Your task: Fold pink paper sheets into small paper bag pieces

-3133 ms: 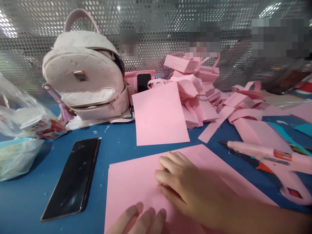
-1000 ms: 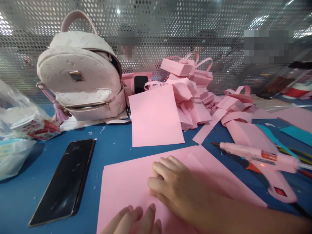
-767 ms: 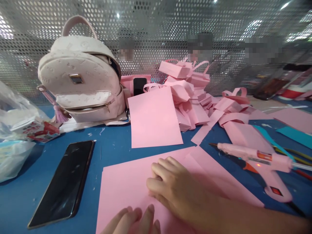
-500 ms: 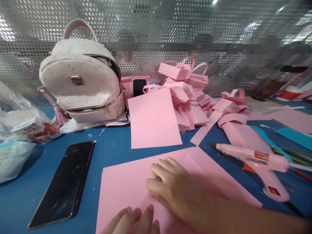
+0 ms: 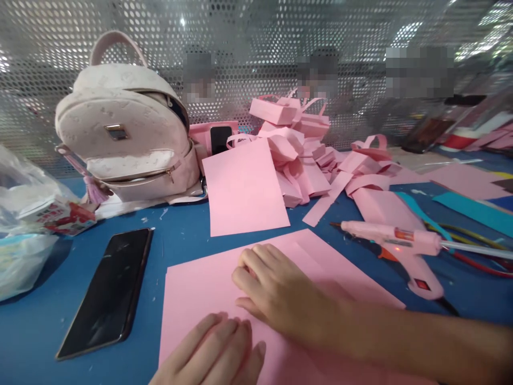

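Pink stack [image 5: 192, 294] is positioned at the lower center of the frame, flat on the blue table [image 5: 176, 235], with its sheets overlapping out of line. Its lower part is covered by both hands.

The right hand [image 5: 272, 291] is placed on the middle of the stack, its forearm extended from the right edge. Its fingers are curled and partly closed; whether anything is gripped beneath them cannot be determined. The left hand [image 5: 214, 353] is located at the bottom edge, near the right hand. Its fingers are bent but not closed into a fist, and are laid over the stack; no grip on a sheet can be confirmed.

A loose sheet [image 5: 246, 190] is propped just beyond the stack, against the paper pile [image 5: 306, 155] at upper center. The glue gun [image 5: 401, 240] is laid on its side at the right, its nozzle pointed left and its indicator lit. Blue strips [image 5: 473, 211] are located beyond it.

The large phone [image 5: 106, 294] is set face up at lower left, apart from the stack. The backpack [image 5: 124, 133] is stood upright at upper left, in front of the perforated screen [image 5: 248, 32]. A printed carton [image 5: 60, 215] is placed at the left.
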`<act>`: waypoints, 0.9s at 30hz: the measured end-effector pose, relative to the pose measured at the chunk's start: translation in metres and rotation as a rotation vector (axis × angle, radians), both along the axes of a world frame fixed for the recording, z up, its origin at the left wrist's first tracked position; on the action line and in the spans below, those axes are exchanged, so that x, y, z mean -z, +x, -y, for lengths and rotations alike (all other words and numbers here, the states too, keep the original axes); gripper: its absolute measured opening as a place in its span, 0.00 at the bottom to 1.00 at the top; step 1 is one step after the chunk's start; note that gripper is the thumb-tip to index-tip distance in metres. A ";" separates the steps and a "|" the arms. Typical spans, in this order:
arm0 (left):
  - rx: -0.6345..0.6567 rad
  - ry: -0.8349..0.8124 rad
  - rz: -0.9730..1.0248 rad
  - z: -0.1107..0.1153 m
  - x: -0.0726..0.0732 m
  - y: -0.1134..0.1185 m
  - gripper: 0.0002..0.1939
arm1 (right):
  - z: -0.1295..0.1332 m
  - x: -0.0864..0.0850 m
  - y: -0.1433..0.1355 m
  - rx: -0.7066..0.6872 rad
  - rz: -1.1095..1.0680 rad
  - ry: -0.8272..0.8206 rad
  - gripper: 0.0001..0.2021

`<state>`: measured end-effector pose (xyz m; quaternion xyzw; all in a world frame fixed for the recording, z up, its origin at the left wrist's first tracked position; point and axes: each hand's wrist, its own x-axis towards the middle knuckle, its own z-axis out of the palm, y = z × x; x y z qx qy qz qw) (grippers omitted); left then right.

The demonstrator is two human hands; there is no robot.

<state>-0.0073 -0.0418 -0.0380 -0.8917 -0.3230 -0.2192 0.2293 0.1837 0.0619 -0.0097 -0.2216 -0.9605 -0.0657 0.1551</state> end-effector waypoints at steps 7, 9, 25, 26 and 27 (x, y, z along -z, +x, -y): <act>0.203 -0.024 0.050 0.006 0.015 0.021 0.17 | -0.001 0.007 0.002 -0.102 0.026 0.029 0.06; 0.223 -0.066 0.029 0.010 0.010 0.024 0.17 | -0.002 0.007 0.002 -0.123 0.038 -0.001 0.05; 0.351 -0.267 0.073 0.017 -0.011 0.040 0.18 | 0.004 0.001 0.005 -0.161 0.045 -0.118 0.04; 0.331 -0.310 0.042 0.014 -0.017 0.039 0.19 | 0.004 0.001 0.005 -0.162 0.045 -0.125 0.04; 0.297 -0.343 0.020 0.012 -0.024 0.038 0.20 | 0.004 0.001 0.005 -0.164 0.045 -0.132 0.04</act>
